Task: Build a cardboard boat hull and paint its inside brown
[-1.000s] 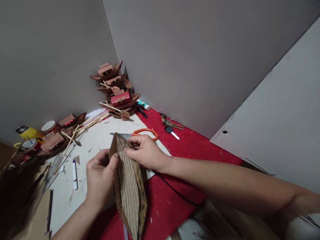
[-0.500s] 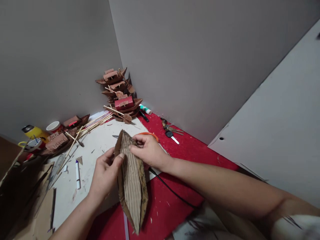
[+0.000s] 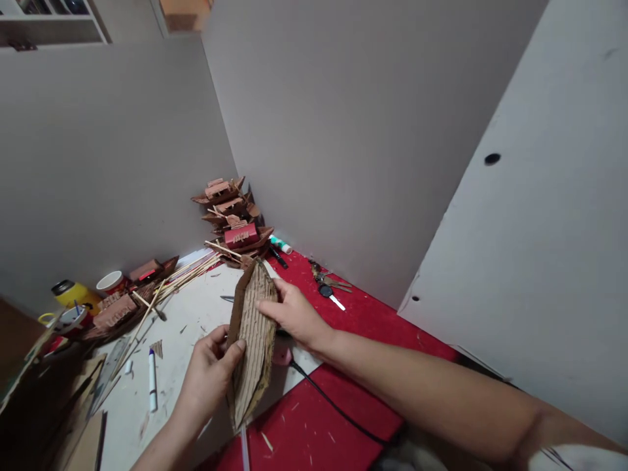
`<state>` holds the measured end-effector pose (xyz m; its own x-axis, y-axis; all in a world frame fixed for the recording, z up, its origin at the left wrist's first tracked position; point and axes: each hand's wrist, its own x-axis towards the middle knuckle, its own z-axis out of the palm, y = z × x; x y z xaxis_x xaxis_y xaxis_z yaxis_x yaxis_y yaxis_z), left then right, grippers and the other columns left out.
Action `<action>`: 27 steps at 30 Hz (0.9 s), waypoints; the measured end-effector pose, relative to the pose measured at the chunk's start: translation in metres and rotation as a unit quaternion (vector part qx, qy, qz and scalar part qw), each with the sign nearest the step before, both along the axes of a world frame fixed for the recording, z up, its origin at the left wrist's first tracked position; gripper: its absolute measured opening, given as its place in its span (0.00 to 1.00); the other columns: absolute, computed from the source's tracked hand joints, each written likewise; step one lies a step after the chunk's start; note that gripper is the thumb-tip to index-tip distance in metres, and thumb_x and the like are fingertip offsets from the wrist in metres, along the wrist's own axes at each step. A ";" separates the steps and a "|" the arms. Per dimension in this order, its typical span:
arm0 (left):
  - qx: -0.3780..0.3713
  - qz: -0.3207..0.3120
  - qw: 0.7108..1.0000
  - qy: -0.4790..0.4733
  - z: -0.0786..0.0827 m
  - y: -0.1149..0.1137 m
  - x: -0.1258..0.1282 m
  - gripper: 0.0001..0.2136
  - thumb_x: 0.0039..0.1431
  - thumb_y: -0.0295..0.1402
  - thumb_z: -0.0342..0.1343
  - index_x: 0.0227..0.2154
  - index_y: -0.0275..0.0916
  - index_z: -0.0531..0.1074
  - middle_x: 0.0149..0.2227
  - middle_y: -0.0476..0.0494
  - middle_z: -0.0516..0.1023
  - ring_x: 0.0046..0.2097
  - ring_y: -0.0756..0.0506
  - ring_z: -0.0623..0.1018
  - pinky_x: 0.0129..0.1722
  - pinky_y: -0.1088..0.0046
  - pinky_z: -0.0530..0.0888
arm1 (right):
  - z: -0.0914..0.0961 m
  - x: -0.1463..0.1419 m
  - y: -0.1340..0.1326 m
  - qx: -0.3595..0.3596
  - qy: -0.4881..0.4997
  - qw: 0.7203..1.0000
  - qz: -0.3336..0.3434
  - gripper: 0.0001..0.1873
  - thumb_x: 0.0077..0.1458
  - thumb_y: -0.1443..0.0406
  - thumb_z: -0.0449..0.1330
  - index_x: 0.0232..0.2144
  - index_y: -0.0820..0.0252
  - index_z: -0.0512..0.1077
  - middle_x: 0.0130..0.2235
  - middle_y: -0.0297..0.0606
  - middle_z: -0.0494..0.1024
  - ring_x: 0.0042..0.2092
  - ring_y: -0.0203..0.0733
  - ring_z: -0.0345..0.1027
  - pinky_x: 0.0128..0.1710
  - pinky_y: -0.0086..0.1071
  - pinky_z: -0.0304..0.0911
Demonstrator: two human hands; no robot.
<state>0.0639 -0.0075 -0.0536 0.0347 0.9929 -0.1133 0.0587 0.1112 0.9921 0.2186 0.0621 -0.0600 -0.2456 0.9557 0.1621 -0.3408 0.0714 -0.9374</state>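
A boat-shaped corrugated cardboard hull (image 3: 252, 340) is held up between both hands above the work surface, its pointed end up. My left hand (image 3: 212, 373) grips its left edge near the middle, thumb pressed on the ribbed face. My right hand (image 3: 293, 315) holds the right edge higher up, fingers curled onto the cardboard. Behind the hull lie partly hidden scissors (image 3: 226, 299).
Finished cardboard boats (image 3: 230, 219) are stacked in the corner, more boats (image 3: 127, 304) and wooden sticks (image 3: 184, 271) at left. A white pen (image 3: 152, 379), keys (image 3: 328, 284), a black cable (image 3: 333, 409), a yellow bottle (image 3: 73, 294) and a glue tube (image 3: 280, 244) lie around. A white board (image 3: 530, 248) leans at right.
Both hands lifted the cardboard hull and tilted it more upright; the camera view rose, showing shelves at the top. The orange scissor handles are now hidden behind the hull.
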 end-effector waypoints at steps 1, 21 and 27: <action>0.007 0.008 1.000 0.003 -0.001 0.000 0.000 0.11 0.51 0.35 0.61 0.37 0.37 0.75 0.33 0.44 0.80 0.33 0.46 0.77 0.34 0.72 0.71 | -0.001 -0.001 -0.004 -0.027 0.000 0.999 0.032 0.09 0.41 0.70 0.58 0.30 0.62 0.70 0.27 0.31 0.75 0.29 0.36 0.69 0.30 0.28 0.65; 0.001 0.094 0.979 -0.182 0.018 -0.009 0.011 0.23 0.53 0.36 0.60 0.51 0.43 0.61 0.38 0.42 0.80 0.39 0.41 0.81 0.37 0.64 0.76 | 0.016 0.002 0.010 -0.007 0.170 0.967 -0.188 0.12 0.41 0.68 0.62 0.33 0.61 0.73 0.39 0.37 0.80 0.43 0.42 0.72 0.45 0.34 0.66; 0.032 0.158 0.966 -0.200 0.010 -0.014 0.032 0.14 0.49 0.34 0.63 0.38 0.37 0.71 0.37 0.42 0.80 0.38 0.43 0.80 0.34 0.70 0.77 | 0.020 -0.018 -0.017 -0.091 0.169 0.971 -0.140 0.18 0.43 0.64 0.65 0.40 0.61 0.71 0.39 0.39 0.79 0.40 0.43 0.74 0.43 0.37 0.68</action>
<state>0.0963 -0.0219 -0.0435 -0.2435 0.9657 -0.0907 -0.3573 -0.0024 0.9340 0.2005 0.0446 -0.0399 0.0655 0.9978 0.0112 -0.6219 0.0496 -0.7815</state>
